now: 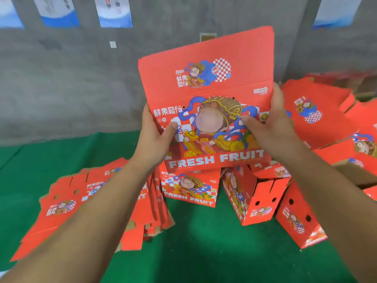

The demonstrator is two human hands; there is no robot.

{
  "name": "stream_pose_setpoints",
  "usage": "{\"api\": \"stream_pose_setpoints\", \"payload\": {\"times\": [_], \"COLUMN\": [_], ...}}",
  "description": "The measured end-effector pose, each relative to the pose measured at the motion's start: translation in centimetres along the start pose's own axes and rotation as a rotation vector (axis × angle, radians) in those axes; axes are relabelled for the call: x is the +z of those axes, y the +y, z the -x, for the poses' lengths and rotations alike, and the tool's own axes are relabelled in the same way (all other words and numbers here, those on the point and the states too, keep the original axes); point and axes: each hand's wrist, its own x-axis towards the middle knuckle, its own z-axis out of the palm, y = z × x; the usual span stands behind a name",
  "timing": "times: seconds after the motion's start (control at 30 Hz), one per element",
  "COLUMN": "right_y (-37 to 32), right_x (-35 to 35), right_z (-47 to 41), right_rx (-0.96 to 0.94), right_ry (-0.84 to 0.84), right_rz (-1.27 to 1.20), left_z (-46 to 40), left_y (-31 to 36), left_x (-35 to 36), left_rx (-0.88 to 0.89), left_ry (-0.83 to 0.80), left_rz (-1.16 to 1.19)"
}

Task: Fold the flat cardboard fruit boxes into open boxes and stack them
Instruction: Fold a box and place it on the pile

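Red printed cardboard fruit box, flat, upright at frame centre: left grip and right grip pinch its side edges, thumbs on the glossy front. Green bench below.

Packing workshop, bare concrete wall, green table cover, heaps of flat red fruit boxes

The held box at frame centre is red printed cardboard, smooth with a faint sheen. The flat stack at lower left shows raw brown corrugated edges. The desk wears matt green cloth; the wall behind is rough grey concrete.
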Motion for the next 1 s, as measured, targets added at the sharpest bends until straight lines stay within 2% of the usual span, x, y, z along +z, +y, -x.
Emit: {"api": "stream_pose_setpoints", "payload": {"times": [0.13,0.27,0.33,0.4,0.43,0.5,0.6,0.67,0.7,0.8,0.83,0.87,0.9,1.0], "right_y": [2.0,5.1,7.4,10.2,11.7,14.2,17.0,18.4,19.0,19.9,19.8,19.7,19.5,18.8], "right_x": [-0.7,-1.2,-1.4,-1.4,-1.3,-1.2,-1.5,-1.4,-1.1,0.9,1.6,2.3,3.0,4.2], "right_z": [-5.4,-12.3,-15.4,-18.2,-19.4,-21.9,-25.3,-26.2,-26.2,-25.1,-24.4,-23.5,-22.6,-19.6], "right_rx": [-0.018,-0.049,-0.142,-0.254,-0.289,-0.271,-0.12,-0.046,-0.037,-0.014,-0.014,-0.023,-0.034,-0.019], "right_ry": [0.077,0.235,0.329,0.353,0.3,0.153,0.011,-0.017,-0.001,0.052,0.05,0.047,0.053,0.084], "right_rz": [0.022,0.137,0.283,0.635,0.819,1.024,1.068,1.05,1.049,1.019,0.999,0.974,0.945,0.858], "left_z": [-5.6,-12.3,-14.7,-15.8,-16.2,-17.7,-20.7,-21.8,-21.8,-21.2,-21.0,-20.8,-20.6,-20.1], "left_y": [-0.3,0.7,0.5,-0.4,-1.1,-2.5,-3.9,-5.0,-5.6,-7.6,-8.1,-8.5,-8.6,-8.2], "left_x": [2.7,6.7,9.9,13.2,14.8,17.1,18.2,18.1,18.0,18.8,19.4,20.1,20.8,21.5], "left_rx": [-0.021,0.126,0.249,0.342,0.361,0.333,0.191,0.224,0.249,0.297,0.29,0.268,0.231,0.154], "left_ry": [-0.006,0.091,0.14,0.187,0.167,0.021,-0.258,-0.36,-0.313,0.084,0.146,0.131,0.044,-0.442], "left_rz": [0.022,-0.064,-0.124,-0.296,-0.4,-0.6,-0.736,-0.7,-0.673,-0.623,-0.572,-0.508,-0.438,-0.326]}}
